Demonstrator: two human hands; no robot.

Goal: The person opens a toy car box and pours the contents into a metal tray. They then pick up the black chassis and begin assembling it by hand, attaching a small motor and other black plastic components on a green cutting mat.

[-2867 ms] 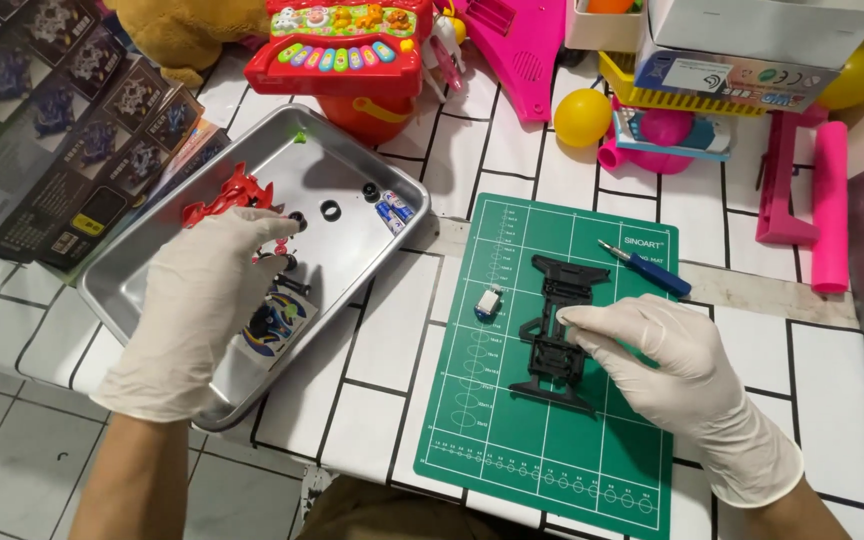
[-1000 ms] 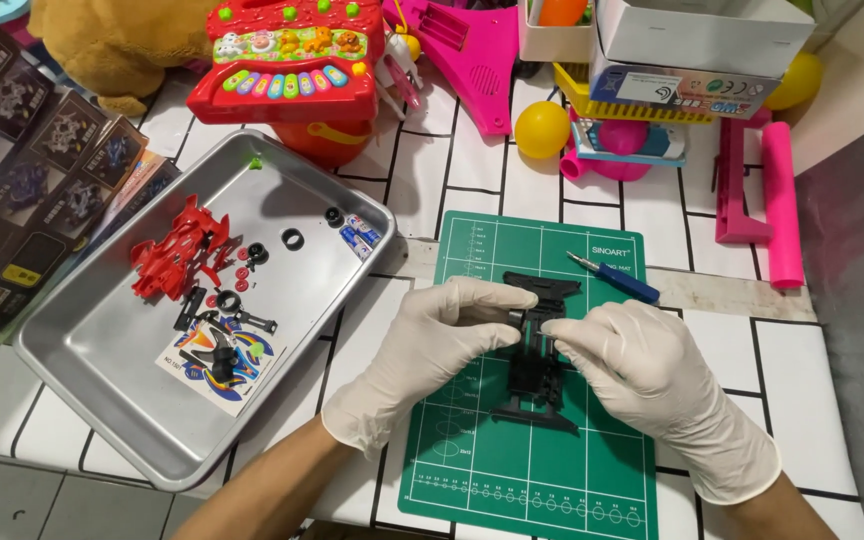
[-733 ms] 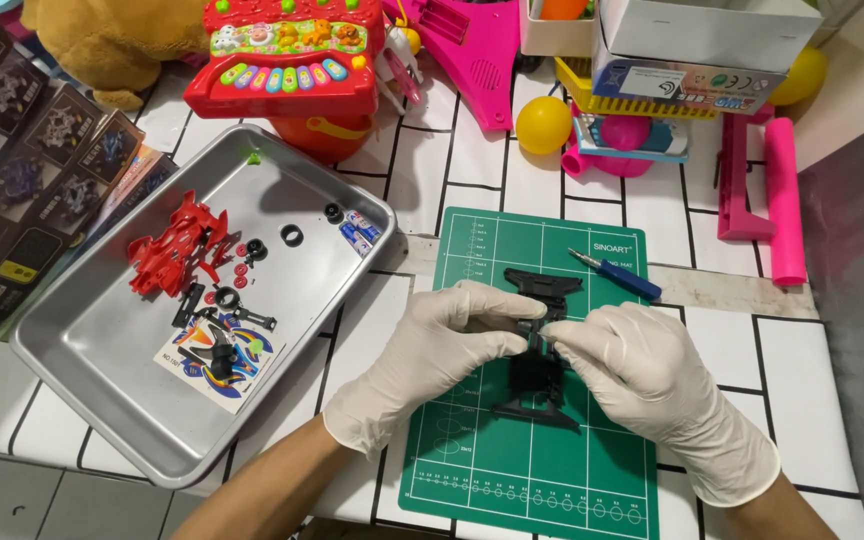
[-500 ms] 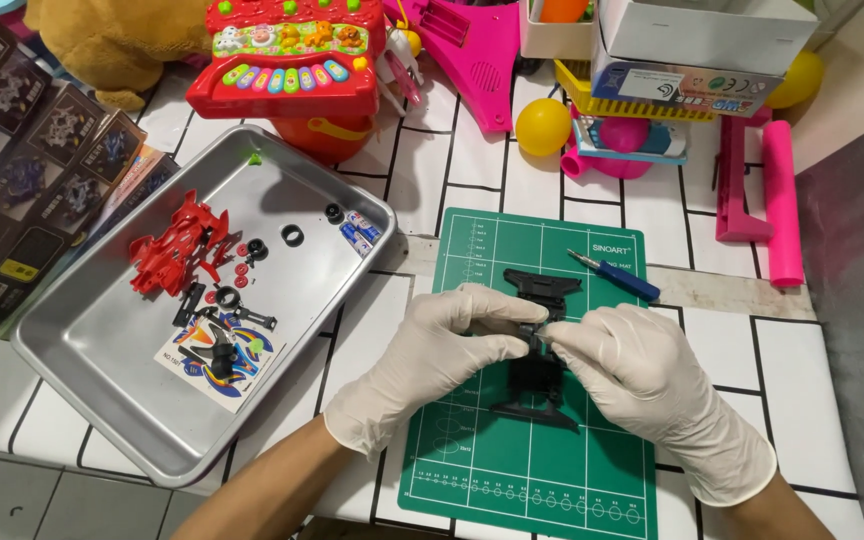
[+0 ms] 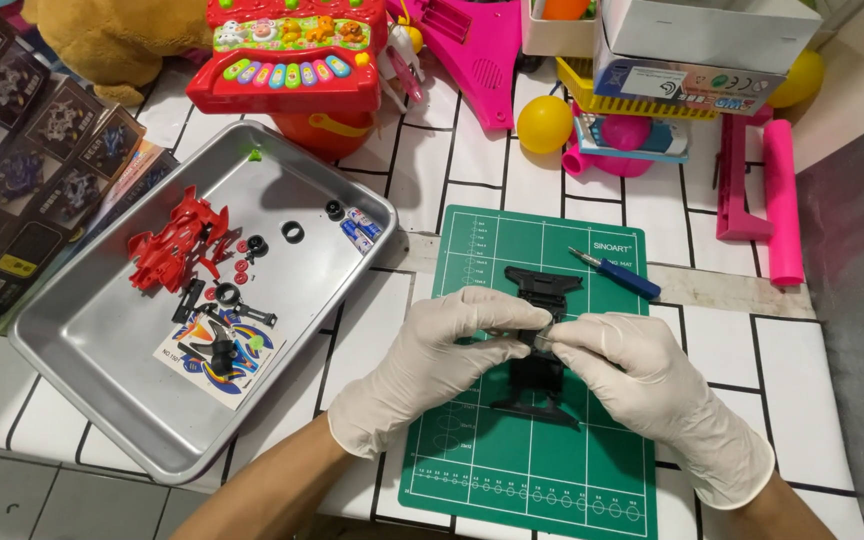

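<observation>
Both gloved hands, left hand (image 5: 432, 365) & right hand (image 5: 642, 385), are pinching fingers narrow on the black chassis (image 5: 540, 350) over the green mat (image 5: 552, 470), steadying it w/ spare parts sitting in the tray (image 5: 102, 390).

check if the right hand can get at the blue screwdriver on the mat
Probably yes: the blue screwdriver lies uncovered just beyond the right hand, nothing between them, though that hand is now on the black chassis.

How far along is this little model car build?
Early on. Both gloved hands, left hand and right hand, work at the bare black chassis on the green mat. The red body shell, wheels and sticker sheet lie unused in the metal tray.
</observation>
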